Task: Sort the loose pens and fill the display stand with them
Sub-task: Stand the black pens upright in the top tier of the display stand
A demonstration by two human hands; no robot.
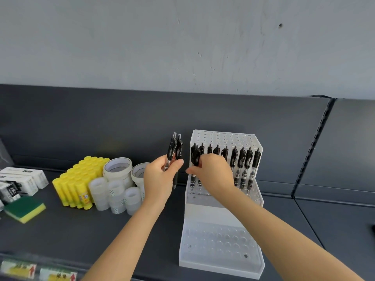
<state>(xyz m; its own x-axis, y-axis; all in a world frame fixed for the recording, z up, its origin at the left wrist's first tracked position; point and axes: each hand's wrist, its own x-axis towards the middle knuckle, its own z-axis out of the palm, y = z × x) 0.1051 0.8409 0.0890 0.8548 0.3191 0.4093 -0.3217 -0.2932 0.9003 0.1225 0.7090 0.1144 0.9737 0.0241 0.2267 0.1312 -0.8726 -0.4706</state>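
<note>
Just left of centre, the left hand (160, 179) grips two black pens (175, 151), long axes near vertical, clicker ends up and tips down. To its right, the right hand (213, 171) pinches another upright pen (195, 154) at the left end of the row (242, 159) standing clicker-up in the white display stand (221, 209).

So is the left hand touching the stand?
Apart. The head view shows a clear dark gap between the left hand, which grips two pens, and the left edge of the stand.
</note>
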